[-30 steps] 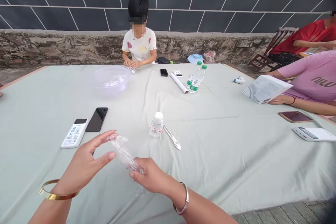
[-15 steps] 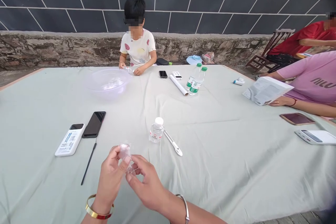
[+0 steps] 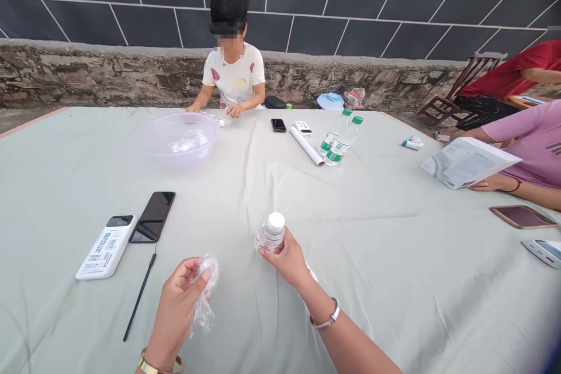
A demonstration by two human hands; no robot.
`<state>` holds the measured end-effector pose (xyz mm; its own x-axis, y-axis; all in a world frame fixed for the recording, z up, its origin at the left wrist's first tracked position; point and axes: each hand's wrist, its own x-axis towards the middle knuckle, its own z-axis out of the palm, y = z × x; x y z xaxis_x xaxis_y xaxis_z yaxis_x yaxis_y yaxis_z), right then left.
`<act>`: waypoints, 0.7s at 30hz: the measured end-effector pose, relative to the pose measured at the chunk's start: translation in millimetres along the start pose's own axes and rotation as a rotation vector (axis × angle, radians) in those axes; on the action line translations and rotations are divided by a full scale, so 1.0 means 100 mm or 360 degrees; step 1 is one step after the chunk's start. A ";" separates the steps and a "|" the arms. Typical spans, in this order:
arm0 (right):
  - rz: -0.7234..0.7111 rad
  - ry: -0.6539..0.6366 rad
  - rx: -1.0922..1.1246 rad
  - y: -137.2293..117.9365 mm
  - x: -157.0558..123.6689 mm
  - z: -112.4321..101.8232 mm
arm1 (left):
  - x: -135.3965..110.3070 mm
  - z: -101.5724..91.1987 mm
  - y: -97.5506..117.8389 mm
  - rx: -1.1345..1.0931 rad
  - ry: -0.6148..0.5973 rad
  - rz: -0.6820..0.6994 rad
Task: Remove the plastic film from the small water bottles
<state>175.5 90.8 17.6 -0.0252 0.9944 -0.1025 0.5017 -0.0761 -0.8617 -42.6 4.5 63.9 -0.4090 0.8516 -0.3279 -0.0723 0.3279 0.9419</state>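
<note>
My left hand [image 3: 177, 304] is closed round a crumpled clear plastic wrapper [image 3: 205, 292] just above the pale green tablecloth [image 3: 394, 257], low in the view. My right hand [image 3: 287, 258] grips the small clear bottle with a white cap [image 3: 270, 231], which stands on the cloth in front of me. A small white tool lies mostly hidden behind my right wrist.
A white device [image 3: 104, 247], a black phone [image 3: 153, 224] and a black stylus [image 3: 139, 297] lie to my left. A clear bowl [image 3: 180, 137], a person in a white shirt [image 3: 233, 73], two green-capped bottles [image 3: 339, 141] and a paper roll [image 3: 307, 146] are farther off. A person in pink [image 3: 534, 152] sits at right.
My hands have parted. The left keeps the wrapper, now crumpled. The right has reached forward and closed on the small bottle.
</note>
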 end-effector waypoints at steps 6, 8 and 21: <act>-0.0024 0.0119 -0.0145 -0.02 0.33 0.07 | -0.03 0.06 -0.30 0.0097 -0.0105 -0.0152; -0.0021 0.0202 -0.0156 -0.02 0.60 0.06 | -0.04 0.08 -0.38 0.0092 -0.0108 -0.0158; -0.0078 0.0626 -0.0108 0.01 2.62 0.03 | -0.03 0.13 -0.91 0.0153 -0.0278 -0.0132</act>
<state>166.9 351.2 -11.3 0.2755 0.9499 0.1474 0.5646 -0.0358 -0.8246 -22.5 -22.9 -22.0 -0.2408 0.8753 -0.4192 -0.0084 0.4301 0.9028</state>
